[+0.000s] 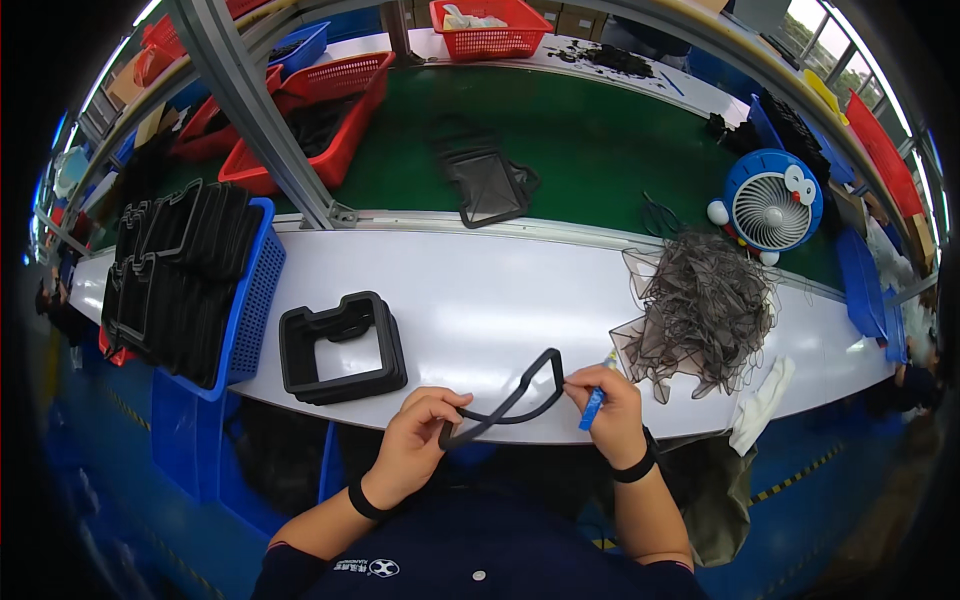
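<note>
A thin black frame, bent and twisted, is held between my two hands just over the table's near edge. My left hand is closed on its left end, thumb on top. My right hand pinches the right end and also has a small blue-handled tool in its grip; the tool's kind is unclear. Left of my hands, a neat stack of black frames lies on the white table. To the right is a tangled heap of dark mesh pieces, with a white glove or cloth beside it.
A blue basket full of black frames stands at the left. Beyond the table runs a green belt bearing a framed mesh piece, scissors and a blue fan. A metal post rises near a red basket.
</note>
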### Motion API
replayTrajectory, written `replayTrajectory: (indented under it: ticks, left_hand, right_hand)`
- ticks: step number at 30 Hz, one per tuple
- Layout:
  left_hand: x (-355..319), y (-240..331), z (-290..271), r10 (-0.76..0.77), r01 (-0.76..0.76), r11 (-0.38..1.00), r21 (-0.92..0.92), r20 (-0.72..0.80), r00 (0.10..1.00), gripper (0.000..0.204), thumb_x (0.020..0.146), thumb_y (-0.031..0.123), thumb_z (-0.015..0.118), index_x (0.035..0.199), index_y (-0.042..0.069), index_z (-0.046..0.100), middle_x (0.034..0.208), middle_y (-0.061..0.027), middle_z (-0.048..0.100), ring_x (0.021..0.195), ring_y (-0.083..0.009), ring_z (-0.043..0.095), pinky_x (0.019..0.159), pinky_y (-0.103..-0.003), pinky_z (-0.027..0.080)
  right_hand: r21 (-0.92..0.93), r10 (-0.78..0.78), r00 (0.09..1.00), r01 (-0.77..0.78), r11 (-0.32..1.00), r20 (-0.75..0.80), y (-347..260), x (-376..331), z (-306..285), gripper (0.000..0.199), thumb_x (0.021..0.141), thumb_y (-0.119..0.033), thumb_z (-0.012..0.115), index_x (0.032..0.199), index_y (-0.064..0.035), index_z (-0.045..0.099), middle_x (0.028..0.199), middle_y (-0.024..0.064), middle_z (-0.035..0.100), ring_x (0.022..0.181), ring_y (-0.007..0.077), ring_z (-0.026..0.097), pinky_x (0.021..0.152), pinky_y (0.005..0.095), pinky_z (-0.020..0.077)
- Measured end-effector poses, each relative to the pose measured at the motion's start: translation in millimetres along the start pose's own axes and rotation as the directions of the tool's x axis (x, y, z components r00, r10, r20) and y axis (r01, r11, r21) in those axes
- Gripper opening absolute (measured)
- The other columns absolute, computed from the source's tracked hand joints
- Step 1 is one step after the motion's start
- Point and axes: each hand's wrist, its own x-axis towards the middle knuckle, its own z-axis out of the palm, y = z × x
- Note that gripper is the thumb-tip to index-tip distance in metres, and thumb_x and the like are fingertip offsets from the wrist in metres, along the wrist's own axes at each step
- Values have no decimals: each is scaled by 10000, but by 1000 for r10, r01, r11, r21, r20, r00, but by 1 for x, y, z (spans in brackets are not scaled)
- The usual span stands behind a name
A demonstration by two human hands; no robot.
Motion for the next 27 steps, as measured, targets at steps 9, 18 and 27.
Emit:
replayTrajectory:
  ticks: [9,18,27]
  left_hand:
    - [7,11,-3,78,-102,986,-129,-179,981,271,898,-181,535,852,69,632,1345,-107,496,1385,-297,463,1106,-357,440]
    - [0,6,-9,114,-163,956,-243,-204,972,273,903,-156,571,959,111,560,1369,-97,495,1385,-291,464,1131,-355,427]
    - [-34,37,-41,223,-202,975,97,-318,922,261,945,-14,598,1197,4,535,1056,-95,573,973,-174,626,865,-270,538]
  right_hand:
    - [-226,-404,915,396,890,13,-26,-27,12,480,561,165,668,971,-78,721,1066,92,663,978,305,621,826,380,509]
    - [-261,-491,870,463,847,-49,-31,-29,19,462,616,191,670,985,-84,702,1121,104,662,997,306,637,833,375,535]
    - [163,-190,982,183,969,24,-55,4,47,258,819,53,738,1016,-34,596,1006,128,670,915,233,663,789,317,525]
